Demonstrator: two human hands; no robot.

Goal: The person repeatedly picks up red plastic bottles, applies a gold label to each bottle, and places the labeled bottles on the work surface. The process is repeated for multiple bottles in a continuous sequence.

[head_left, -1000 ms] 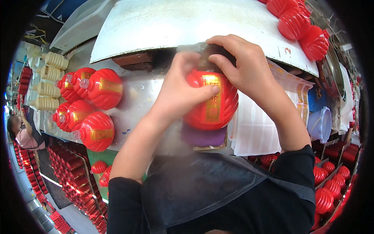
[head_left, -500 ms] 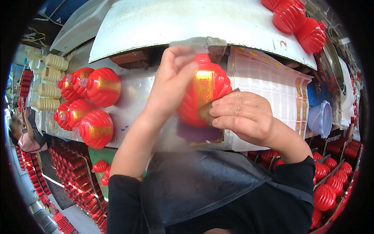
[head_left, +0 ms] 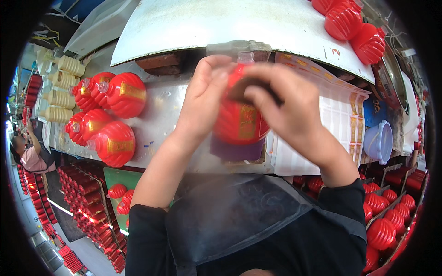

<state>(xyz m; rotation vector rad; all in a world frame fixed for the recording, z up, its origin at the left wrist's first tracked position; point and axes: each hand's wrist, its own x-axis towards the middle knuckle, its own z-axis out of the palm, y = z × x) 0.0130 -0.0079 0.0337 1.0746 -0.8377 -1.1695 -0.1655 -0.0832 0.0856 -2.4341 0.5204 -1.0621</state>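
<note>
A ribbed red bottle [head_left: 230, 126] with a clear threaded neck stands in front of me, its neck pointing away. It bears a gold label [head_left: 247, 120] and rests by a purple pad [head_left: 235, 151]. My left hand [head_left: 202, 94] grips the bottle's left side near the neck, fingers curled. My right hand [head_left: 290, 108], smeared by motion, is closed on a thin, dark brown flat piece [head_left: 243, 87] across the bottle's upper part. The piece and hand hide the label's top; I cannot make out the material of the piece.
Several labelled red bottles [head_left: 126, 95] lie at the left, beside cream-coloured bottles [head_left: 60, 99]. A white label sheet [head_left: 304, 138] covers the table at right, near a pale blue bucket [head_left: 378, 141]. A raised white board [head_left: 193, 27] spans the far side. Another person [head_left: 34, 154] is far left.
My right hand has swept from the bottle's lower right up to its upper part, carrying the brown piece. My left hand stays by the neck. The view has shifted slightly.
</note>
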